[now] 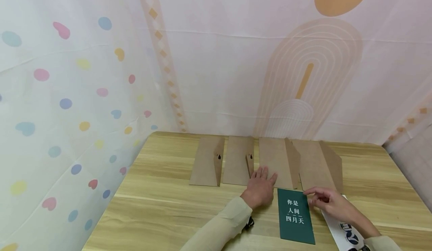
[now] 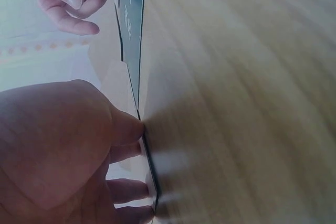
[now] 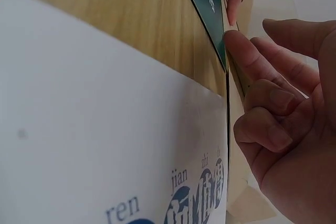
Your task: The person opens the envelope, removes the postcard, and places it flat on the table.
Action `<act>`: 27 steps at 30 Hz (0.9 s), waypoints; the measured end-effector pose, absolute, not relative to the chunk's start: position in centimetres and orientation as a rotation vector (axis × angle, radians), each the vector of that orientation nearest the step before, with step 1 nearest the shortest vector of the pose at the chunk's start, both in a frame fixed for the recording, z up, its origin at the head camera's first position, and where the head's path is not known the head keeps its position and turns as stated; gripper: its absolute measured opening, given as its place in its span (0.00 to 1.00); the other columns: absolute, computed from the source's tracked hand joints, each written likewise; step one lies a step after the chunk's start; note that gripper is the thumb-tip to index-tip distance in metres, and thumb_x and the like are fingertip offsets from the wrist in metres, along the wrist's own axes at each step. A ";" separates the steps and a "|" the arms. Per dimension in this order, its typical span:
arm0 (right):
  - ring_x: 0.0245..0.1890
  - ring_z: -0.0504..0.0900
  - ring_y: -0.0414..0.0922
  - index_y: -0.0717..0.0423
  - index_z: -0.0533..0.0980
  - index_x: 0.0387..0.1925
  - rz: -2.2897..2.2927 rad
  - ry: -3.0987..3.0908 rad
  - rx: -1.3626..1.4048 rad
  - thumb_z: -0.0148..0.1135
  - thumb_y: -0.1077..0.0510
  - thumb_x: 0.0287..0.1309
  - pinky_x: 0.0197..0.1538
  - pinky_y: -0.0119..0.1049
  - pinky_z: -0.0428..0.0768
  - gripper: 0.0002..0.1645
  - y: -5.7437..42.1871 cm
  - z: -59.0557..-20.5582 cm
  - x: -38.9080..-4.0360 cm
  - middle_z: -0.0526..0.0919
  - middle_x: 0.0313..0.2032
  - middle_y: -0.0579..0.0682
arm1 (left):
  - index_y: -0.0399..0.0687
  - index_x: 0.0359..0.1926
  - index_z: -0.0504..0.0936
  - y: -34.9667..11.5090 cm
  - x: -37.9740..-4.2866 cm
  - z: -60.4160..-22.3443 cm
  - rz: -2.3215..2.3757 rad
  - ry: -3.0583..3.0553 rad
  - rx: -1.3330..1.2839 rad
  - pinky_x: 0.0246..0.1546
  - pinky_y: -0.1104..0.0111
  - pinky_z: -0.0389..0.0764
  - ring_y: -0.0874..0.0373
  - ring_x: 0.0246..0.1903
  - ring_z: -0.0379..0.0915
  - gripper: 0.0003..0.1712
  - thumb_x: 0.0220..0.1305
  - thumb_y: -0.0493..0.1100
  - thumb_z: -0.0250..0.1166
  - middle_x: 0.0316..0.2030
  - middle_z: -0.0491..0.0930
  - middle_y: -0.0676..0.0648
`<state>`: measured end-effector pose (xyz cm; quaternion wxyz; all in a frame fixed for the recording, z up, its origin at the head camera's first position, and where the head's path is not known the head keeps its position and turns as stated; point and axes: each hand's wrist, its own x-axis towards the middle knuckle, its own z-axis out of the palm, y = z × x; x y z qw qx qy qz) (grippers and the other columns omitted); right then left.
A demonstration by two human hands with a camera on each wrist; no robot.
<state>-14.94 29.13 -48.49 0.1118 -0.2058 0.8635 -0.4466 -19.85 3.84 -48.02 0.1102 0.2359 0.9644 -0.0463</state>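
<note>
A dark green card (image 1: 296,224) with white Chinese characters lies flat on the table in front of the row of brown boards. My left hand (image 1: 260,189) rests palm down with spread fingers at the near edge of the third brown board (image 1: 275,161) from the left; in the left wrist view its fingertips (image 2: 134,190) meet that edge. The right hand (image 1: 330,204) has its index finger extended to the green card's upper right corner, its other fingers loosely bent. Partly under the right hand and forearm lies a white card (image 3: 105,98) printed with dark round designs and pinyin.
Two more brown boards (image 1: 206,161) with fold-out stands lie to the left, and a larger one (image 1: 312,165) to the right, all in a row along the back. The wood-grain table (image 1: 152,213) meets a patterned fabric curtain (image 1: 216,75) behind them.
</note>
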 end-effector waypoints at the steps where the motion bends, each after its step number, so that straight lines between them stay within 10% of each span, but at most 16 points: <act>1: 0.30 0.78 0.36 0.66 0.78 0.53 -1.315 2.535 -0.610 0.59 0.67 0.65 0.31 0.30 0.75 0.16 29.1 -48.5 -15.0 0.85 0.32 0.46 | 0.68 0.77 0.56 3.8 -19.9 -48.1 -0.137 2.835 0.693 0.73 0.61 0.55 0.54 0.76 0.46 0.32 0.75 0.52 0.49 0.77 0.51 0.50; 27: 0.35 0.84 0.40 0.72 0.75 0.54 -1.427 2.545 -0.758 0.53 0.71 0.68 0.35 0.32 0.80 0.15 28.0 -47.4 -16.6 0.84 0.32 0.54 | 0.58 0.77 0.57 2.7 -20.1 -47.4 0.037 2.918 0.839 0.74 0.59 0.51 0.52 0.77 0.43 0.29 0.79 0.52 0.42 0.77 0.51 0.46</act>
